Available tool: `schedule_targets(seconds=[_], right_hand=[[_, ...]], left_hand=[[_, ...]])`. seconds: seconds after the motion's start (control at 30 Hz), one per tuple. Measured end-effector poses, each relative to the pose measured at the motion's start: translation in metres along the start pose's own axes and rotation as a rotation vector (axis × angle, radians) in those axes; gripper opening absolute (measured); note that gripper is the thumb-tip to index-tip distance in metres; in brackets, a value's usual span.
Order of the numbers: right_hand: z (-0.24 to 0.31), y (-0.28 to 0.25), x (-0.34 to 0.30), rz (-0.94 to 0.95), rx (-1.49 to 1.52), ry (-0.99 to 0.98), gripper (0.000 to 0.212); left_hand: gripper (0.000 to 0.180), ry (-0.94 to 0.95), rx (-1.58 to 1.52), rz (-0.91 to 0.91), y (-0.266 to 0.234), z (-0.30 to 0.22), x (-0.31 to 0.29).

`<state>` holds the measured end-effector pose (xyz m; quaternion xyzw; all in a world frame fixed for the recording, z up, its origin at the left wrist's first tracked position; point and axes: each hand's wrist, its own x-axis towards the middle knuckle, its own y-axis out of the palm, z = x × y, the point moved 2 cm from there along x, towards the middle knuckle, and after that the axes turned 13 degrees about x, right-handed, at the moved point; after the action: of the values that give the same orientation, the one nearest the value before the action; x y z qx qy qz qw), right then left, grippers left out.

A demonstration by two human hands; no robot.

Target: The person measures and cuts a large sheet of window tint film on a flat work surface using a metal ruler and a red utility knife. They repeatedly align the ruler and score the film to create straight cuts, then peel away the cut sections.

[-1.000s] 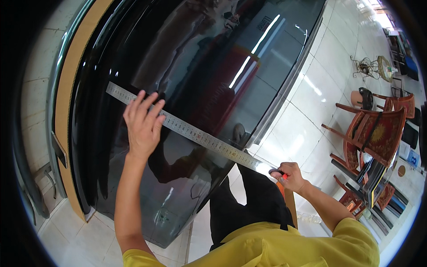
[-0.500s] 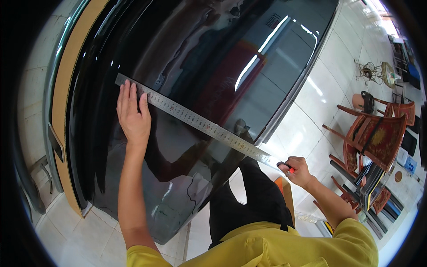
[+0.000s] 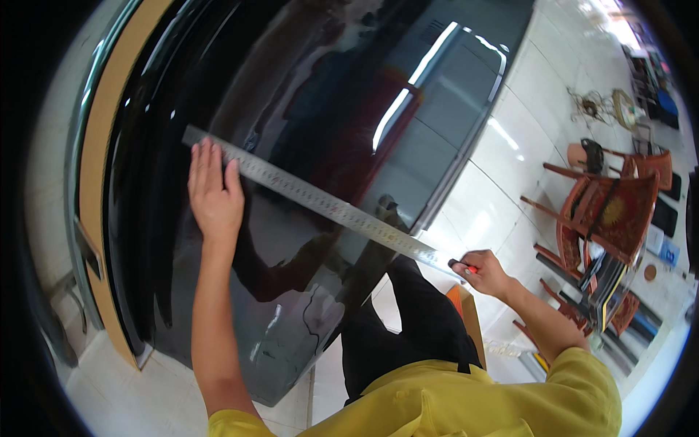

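From the head view I take the dark glass sheet (image 3: 313, 124) as my landmark. It fills the upper left, lying on a tan board (image 3: 98, 182) whose edge shows along the sheet's left side. To the sheet's right, white floor tiles (image 3: 510, 167) leave open room out to the wooden chairs (image 3: 608, 211), which stand well apart from it.

A long steel ruler (image 3: 320, 202) lies slantwise across the sheet, from near its left edge down past its lower right edge. My left hand (image 3: 213, 193) presses flat on the ruler's left end, fingers straight and slightly spread, palm on the glass just below the ruler. My right hand (image 3: 484, 273) sits just off the sheet's lower right edge at the ruler's other end, fingers curled tight around a small red-tipped tool (image 3: 463, 266) whose tip touches the ruler's end.

Beyond the chairs, small blue and dark packages (image 3: 666, 244) lie on the floor; I cannot make out their shapes clearly.
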<state>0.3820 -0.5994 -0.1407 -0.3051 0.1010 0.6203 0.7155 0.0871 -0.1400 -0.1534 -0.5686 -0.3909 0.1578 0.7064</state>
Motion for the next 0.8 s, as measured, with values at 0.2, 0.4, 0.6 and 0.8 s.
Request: schedule_targets(seconds=[0.2, 0.4, 0.6, 0.8], right_hand=[[-0.076, -0.012, 0.031, 0.045, 0.594, 0.331, 0.027], [-0.214, 0.012, 0.109, -0.059, 0.691, 0.645, 0.028], [-0.276, 0.069, 0.176, -0.017, 0.805, 0.536, 0.066], [-0.278, 0.112, 0.208, 0.173, 0.871, 0.549, 0.059]], left_hand=[[0.036, 0.070, 0.001, -0.019, 0.004, -0.003, 0.001], [0.038, 0.104, 0.025, 0.012, 0.010, -0.004, -0.001], [0.040, 0.116, 0.070, 0.072, 0.010, -0.008, -0.004], [0.042, 0.047, 0.043, 0.122, 0.008, -0.010, -0.008]])
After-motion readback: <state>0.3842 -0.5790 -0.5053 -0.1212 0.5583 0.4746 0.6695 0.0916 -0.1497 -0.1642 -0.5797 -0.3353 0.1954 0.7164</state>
